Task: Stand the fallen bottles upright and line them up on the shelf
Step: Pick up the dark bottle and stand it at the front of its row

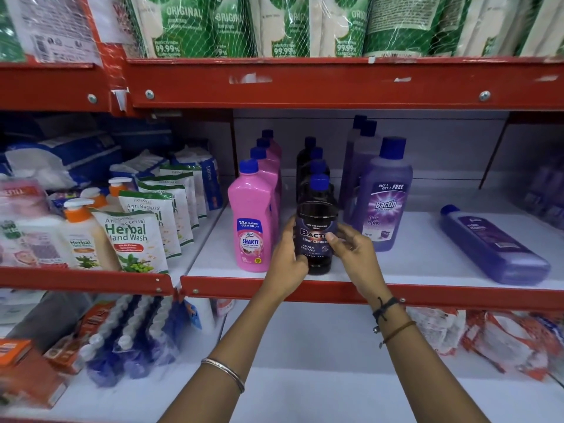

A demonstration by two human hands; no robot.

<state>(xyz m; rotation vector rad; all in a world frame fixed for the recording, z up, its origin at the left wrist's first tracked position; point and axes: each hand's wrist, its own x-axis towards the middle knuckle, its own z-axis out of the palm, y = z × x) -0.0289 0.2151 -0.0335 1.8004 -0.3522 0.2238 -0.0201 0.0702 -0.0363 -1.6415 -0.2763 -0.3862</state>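
Note:
A black floor-cleaner bottle (pixel 316 227) with a blue cap stands upright at the front of the white shelf (pixel 421 264), heading a row of black bottles. My left hand (pixel 288 257) grips its left side and my right hand (pixel 351 245) grips its right side. To its left runs a row of upright pink bottles (pixel 251 221). To its right stands a row of purple bottles (pixel 381 203). One purple bottle (pixel 491 244) lies flat on its side at the right of the shelf, cap pointing back-left.
Herbal hand wash pouches and pump bottles (pixel 131 233) fill the neighbouring shelf on the left. A red shelf edge (pixel 305 83) with green pouches above hangs overhead. More purple bottles (pixel 546 190) sit blurred at the far right. Packaged goods lie on the lower shelf.

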